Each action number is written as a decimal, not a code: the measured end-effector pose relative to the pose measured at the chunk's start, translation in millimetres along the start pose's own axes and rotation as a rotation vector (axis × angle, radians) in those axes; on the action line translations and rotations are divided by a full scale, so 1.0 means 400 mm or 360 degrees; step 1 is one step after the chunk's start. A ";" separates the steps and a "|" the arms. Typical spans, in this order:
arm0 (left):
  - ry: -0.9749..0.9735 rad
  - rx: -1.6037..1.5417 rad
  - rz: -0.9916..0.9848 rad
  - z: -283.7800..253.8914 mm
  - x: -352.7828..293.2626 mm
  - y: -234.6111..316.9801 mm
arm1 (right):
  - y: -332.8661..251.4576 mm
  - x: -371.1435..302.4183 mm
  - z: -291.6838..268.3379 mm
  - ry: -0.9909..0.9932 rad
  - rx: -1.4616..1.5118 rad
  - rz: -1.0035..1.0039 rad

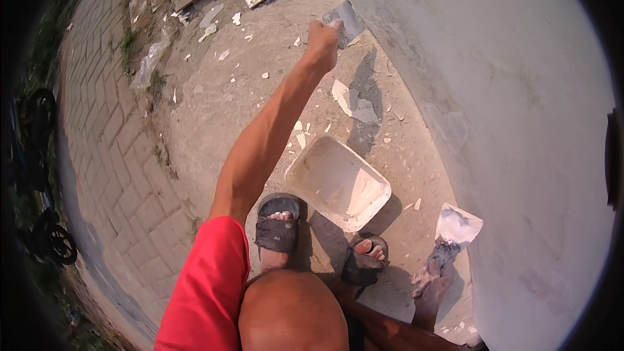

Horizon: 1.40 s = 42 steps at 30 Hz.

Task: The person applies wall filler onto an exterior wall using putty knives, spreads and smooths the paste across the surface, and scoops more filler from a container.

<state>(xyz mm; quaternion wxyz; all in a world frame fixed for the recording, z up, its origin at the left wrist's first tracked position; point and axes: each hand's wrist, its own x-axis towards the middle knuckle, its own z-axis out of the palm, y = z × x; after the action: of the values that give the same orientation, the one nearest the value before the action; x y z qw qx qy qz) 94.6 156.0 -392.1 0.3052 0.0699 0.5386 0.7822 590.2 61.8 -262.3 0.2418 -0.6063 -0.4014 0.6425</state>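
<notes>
Left hand (323,38) stretched out, fingers wrapped around a scraper (346,21) against the wall (507,91), right hand (434,277) gripped a loaded trowel (457,226) beside the tray (338,182).

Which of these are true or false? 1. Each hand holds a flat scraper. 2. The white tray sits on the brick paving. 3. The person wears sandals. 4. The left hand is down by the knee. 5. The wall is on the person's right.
1. True: the left hand grips a scraper, and the right hand grips a second scraper coated with white paste.
2. False: the white tray sits on bare ground just ahead of the feet; the brick paving is further left.
3. True: dark sandals are on both feet.
4. False: it is stretched out ahead toward the wall.
5. True.
</notes>
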 end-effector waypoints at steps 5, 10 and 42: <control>0.0290 0.0083 -0.0107 -0.003 0.108 -0.047 | 0.017 0.008 -0.019 -0.0122 0.0040 -0.0017; 0.0327 0.0067 -0.0172 0.049 0.083 -0.056 | 0.039 0.019 -0.049 -0.0100 0.0066 -0.0050; -0.0149 0.0571 0.0468 0.196 -0.361 -0.010 | 0.029 0.010 -0.041 -0.0020 0.0021 0.0036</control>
<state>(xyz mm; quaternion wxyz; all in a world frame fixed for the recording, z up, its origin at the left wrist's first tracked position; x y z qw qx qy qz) 246.6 139.8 -331.7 0.1952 0.2370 0.6383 0.7059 607.7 62.0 -273.0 0.2361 -0.6053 -0.3916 0.6516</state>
